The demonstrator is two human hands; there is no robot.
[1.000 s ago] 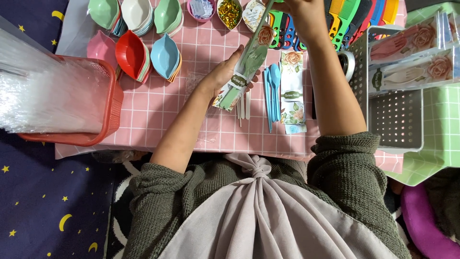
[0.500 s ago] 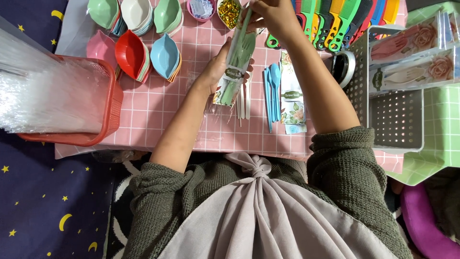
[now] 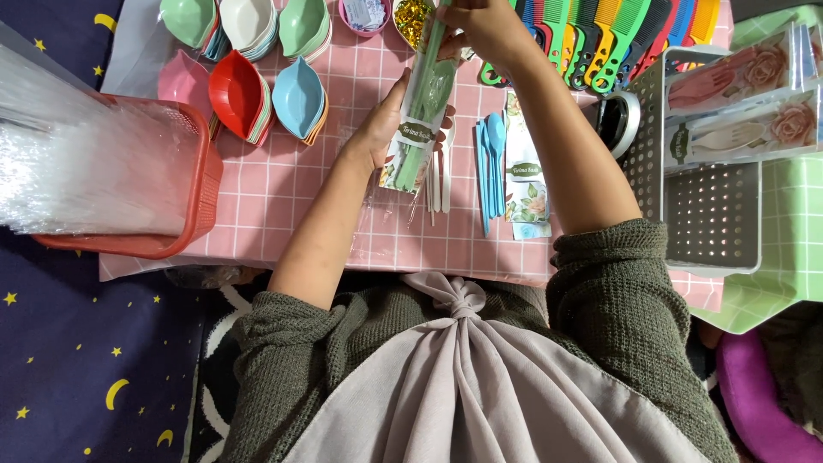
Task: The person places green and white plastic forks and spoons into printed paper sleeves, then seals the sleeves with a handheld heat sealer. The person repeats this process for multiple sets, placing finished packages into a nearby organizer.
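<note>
My left hand [image 3: 387,120] grips the lower half of a clear plastic sleeve [image 3: 420,111] that holds green cutlery and a floral card. My right hand [image 3: 484,26] pinches the sleeve's top end, above the pink checked table [image 3: 283,197]. Below the sleeve lie white cutlery pieces [image 3: 439,180], blue spoons [image 3: 491,163] and a floral card strip [image 3: 525,171] flat on the table.
A red basket [image 3: 184,223] full of clear sleeves stands at the left. Stacks of coloured boat-shaped bowls [image 3: 257,94] sit at the back left, coloured combs [image 3: 617,34] at the back right. A grey perforated basket [image 3: 711,214] with packed sets is at the right.
The sleeve has swung from a tilt to nearly upright and shifted left. My right hand moved left with its top end; my left hand stayed on the lower part.
</note>
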